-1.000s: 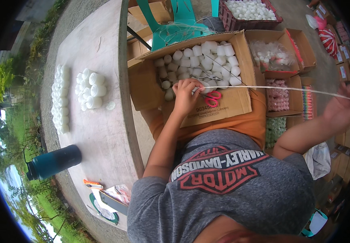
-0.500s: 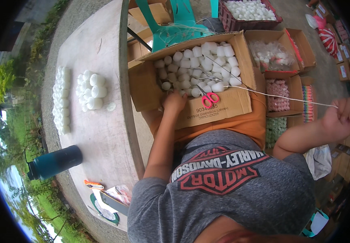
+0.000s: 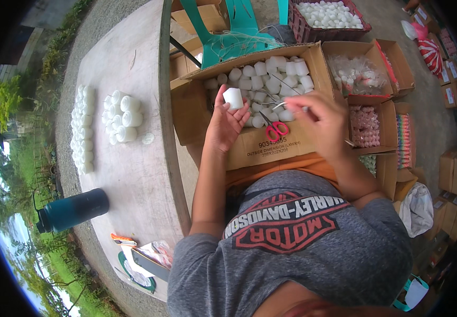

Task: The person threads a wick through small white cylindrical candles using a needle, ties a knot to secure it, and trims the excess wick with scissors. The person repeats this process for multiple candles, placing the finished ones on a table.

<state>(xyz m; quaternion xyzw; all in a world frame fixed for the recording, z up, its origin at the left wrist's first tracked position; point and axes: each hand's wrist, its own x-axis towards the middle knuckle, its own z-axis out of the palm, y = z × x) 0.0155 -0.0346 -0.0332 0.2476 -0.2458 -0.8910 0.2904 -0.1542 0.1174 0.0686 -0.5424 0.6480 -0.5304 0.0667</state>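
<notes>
My left hand (image 3: pixel 225 126) is palm up over the near left side of an open carton (image 3: pixel 188 113), with a small white cylinder (image 3: pixel 233 98) resting against its curled fingers. My right hand (image 3: pixel 324 122) hangs over the carton's right side, its fingers pinched on a white cord (image 3: pixel 282 104) whose end points toward the cylinder. Many similar white cylinders (image 3: pixel 275 63) fill the carton. Thin metal rods (image 3: pixel 291 87) lie across them, partly behind my right hand. Pink-handled scissors (image 3: pixel 277 130) hang over the carton's near edge, blades inward.
On the table (image 3: pixel 149 68) at left stand grouped white cylinders (image 3: pixel 122 116), a teal bottle (image 3: pixel 75 210) and an orange cutter (image 3: pixel 122 240). A green chair (image 3: pixel 231 42) and a purple crate (image 3: pixel 313 34) stand behind. Boxes of coloured pieces (image 3: pixel 365 126) are at right.
My left hand has risen out of the carton with a white cylinder. My right hand has come in from the far right, bringing the cord, which was stretched out, near my left hand.
</notes>
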